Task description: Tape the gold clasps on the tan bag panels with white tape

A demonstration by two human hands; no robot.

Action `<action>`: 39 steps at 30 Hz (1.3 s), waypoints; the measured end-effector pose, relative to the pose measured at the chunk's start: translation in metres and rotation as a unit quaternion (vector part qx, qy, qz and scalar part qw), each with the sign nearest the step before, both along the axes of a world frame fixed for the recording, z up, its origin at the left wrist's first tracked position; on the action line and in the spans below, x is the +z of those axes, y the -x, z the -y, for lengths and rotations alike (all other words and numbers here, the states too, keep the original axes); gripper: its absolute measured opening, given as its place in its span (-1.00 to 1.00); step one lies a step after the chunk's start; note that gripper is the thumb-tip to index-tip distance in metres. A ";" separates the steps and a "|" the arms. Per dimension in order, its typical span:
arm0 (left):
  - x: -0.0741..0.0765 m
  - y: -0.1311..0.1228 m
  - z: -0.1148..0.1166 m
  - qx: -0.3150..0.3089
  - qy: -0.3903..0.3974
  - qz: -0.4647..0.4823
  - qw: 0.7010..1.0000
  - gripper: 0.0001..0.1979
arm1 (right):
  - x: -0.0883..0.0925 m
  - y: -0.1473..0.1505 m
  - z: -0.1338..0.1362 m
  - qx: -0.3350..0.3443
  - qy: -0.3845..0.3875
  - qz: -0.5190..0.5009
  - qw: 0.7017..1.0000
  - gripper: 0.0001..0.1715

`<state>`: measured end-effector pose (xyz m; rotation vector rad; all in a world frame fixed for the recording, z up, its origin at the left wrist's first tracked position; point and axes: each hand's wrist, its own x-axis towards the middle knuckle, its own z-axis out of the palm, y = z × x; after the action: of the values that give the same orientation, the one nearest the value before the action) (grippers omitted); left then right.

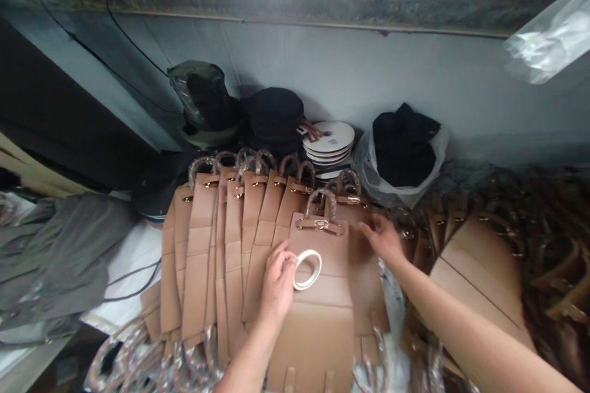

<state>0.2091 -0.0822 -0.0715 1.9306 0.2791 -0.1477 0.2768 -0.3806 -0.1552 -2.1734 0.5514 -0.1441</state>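
My left hand (pixel 279 276) is closed on the edge of a roll of white tape (pixel 308 269), held over a tan bag panel (pixel 310 331). That panel lies flat, with a plastic-wrapped handle and a metal clasp (pixel 321 225) on a strap at its upper end. To the right, my right hand (pixel 383 237) has its fingers apart, at the edge of another tan panel (pixel 364 270) lying partly beneath the first. Whether its fingertips touch that panel I cannot tell. Nothing shows in this hand.
Overlapping tan bag panels (pixel 200 258) fan out on the left, and more (pixel 483 270) are piled on the right. Behind stand white reels (pixel 329 137), black rolls (pixel 275 113) and a plastic bag of black material (pixel 403 147). Grey cloth (pixel 59 258) lies at far left.
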 end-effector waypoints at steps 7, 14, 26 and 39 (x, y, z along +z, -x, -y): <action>0.006 0.011 -0.006 0.112 0.195 -0.106 0.969 -0.73 | 0.001 0.010 0.010 -0.051 -0.195 -0.043 0.978 -0.45; 0.021 0.024 -0.009 0.208 0.317 -0.125 0.917 -0.76 | 0.042 0.047 -0.005 0.040 -0.497 -0.063 0.865 -0.49; 0.096 0.058 0.018 0.096 0.353 -0.052 0.929 -0.75 | 0.162 0.108 -0.036 0.149 -0.526 0.126 0.828 -0.37; 0.159 0.124 0.044 0.082 0.375 0.043 0.922 -0.67 | 0.245 0.234 -0.043 0.255 -0.314 0.419 0.813 -0.62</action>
<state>0.0853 -0.1264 0.0879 1.1413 0.2728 -0.0458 0.0424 -0.3373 0.0898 -1.3304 -0.4516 -0.5121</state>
